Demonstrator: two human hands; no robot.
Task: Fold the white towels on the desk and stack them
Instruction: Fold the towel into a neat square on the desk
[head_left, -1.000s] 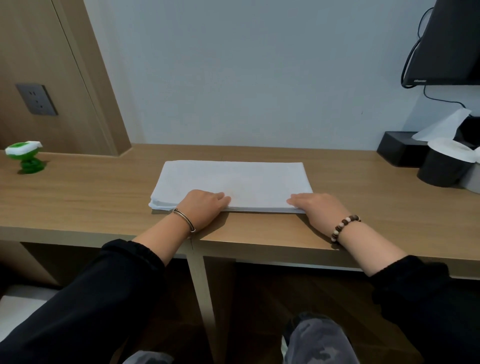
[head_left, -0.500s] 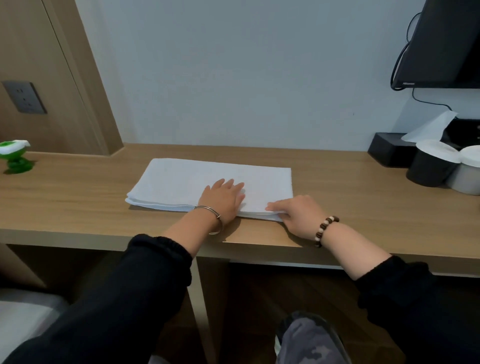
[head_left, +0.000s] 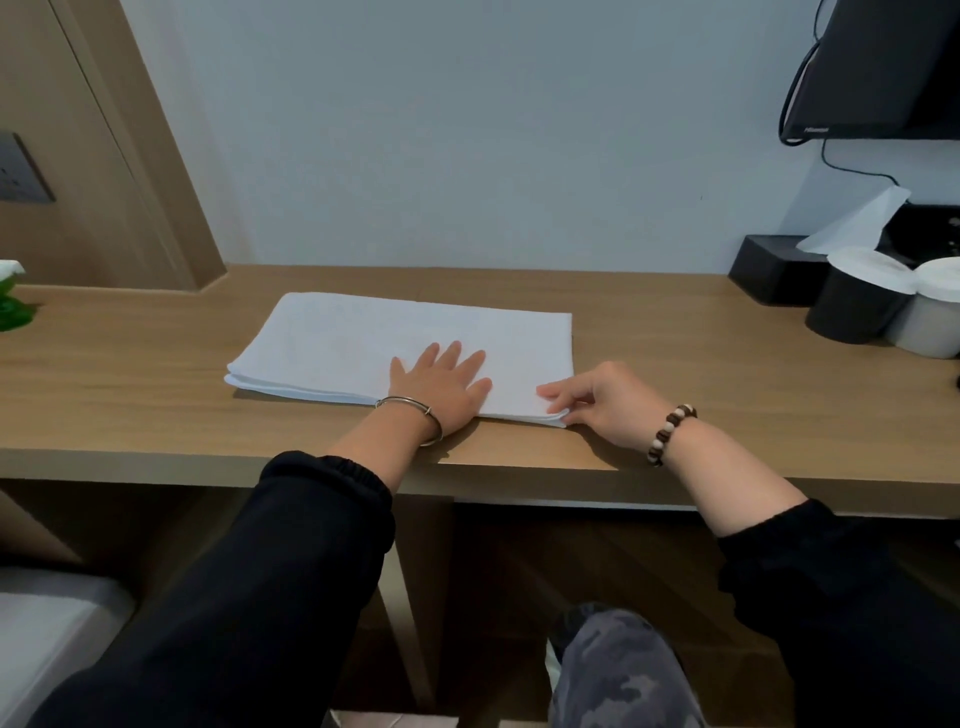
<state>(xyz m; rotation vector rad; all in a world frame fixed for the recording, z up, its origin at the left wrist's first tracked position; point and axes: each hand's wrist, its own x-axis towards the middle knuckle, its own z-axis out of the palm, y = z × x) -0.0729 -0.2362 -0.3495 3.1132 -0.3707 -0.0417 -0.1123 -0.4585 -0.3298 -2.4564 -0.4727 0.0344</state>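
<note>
Mid-fold: the towel (head_left: 363, 348) is pinned at its middle and taken by its right corner.

The towel lies mid-desk (head_left: 130, 395) as a long, layered strip, its near edge close to the desk's front. The left hand (head_left: 441, 387) lies flat on it just right of the middle, fingers straight and spread, pressing the cloth down. Just beside it, the right hand (head_left: 602, 402) has curled fingers at the near right corner, forefinger on top and thumb apparently beneath, pinching the layers. The step looks like halving the strip crosswise. The next move would call for lifting the right end and carrying it leftward over the line the left hand holds, keeping the layers together and the corners matched. No other towel shows, so stacking seems not yet begun.
</note>
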